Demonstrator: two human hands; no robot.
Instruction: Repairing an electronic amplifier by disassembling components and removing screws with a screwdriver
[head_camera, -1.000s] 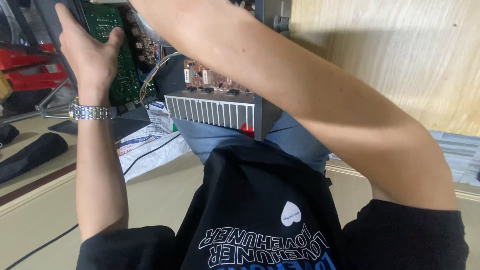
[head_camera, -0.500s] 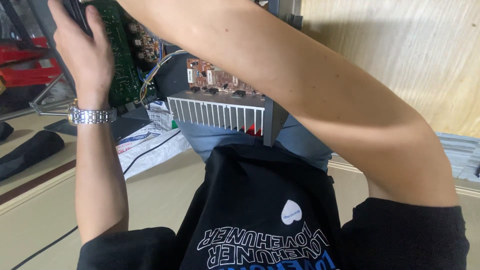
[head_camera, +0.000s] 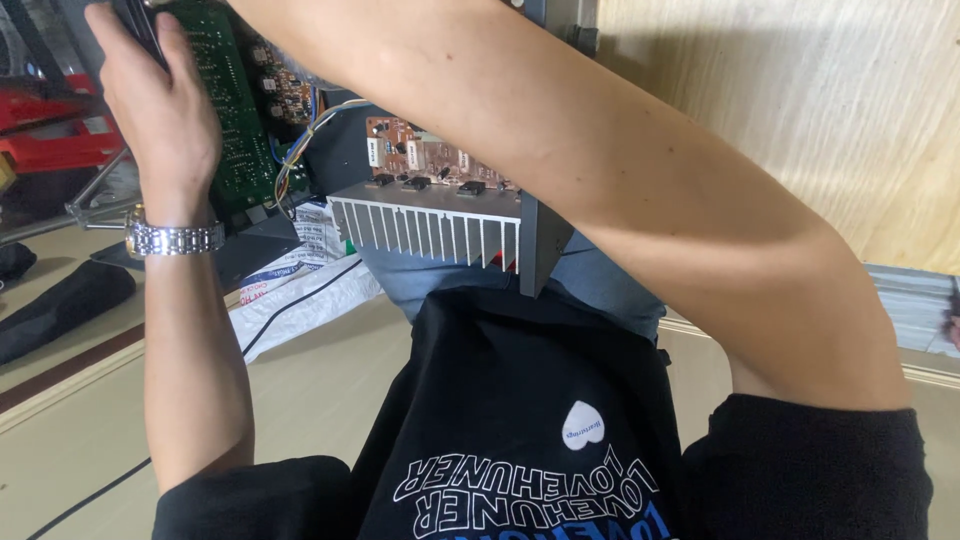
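Observation:
My left hand (head_camera: 160, 110), with a metal watch (head_camera: 172, 238) on its wrist, is raised at the upper left. Its fingers wrap around a dark part (head_camera: 135, 28) at the edge of a green circuit board (head_camera: 232, 120). My right forearm (head_camera: 600, 170) crosses the view from lower right to the top, and its hand is out of frame above. Beneath the arm sits an opened electronic unit on my lap, showing a brown circuit board (head_camera: 425, 160) and a finned silver heat sink (head_camera: 430, 228). White and coloured wires (head_camera: 305, 130) run between the boards.
A black shirt (head_camera: 540, 430) with pale lettering fills the bottom. Printed paper and a black cable (head_camera: 300, 300) lie on the beige floor at left, next to dark cloth (head_camera: 60, 305). Red tools (head_camera: 50, 135) sit at far left, a wooden panel (head_camera: 800, 110) at right.
My left hand has slid up and left along the green board, and its fingers have closed on the dark part. The opened unit sits slightly lower and to the right in view.

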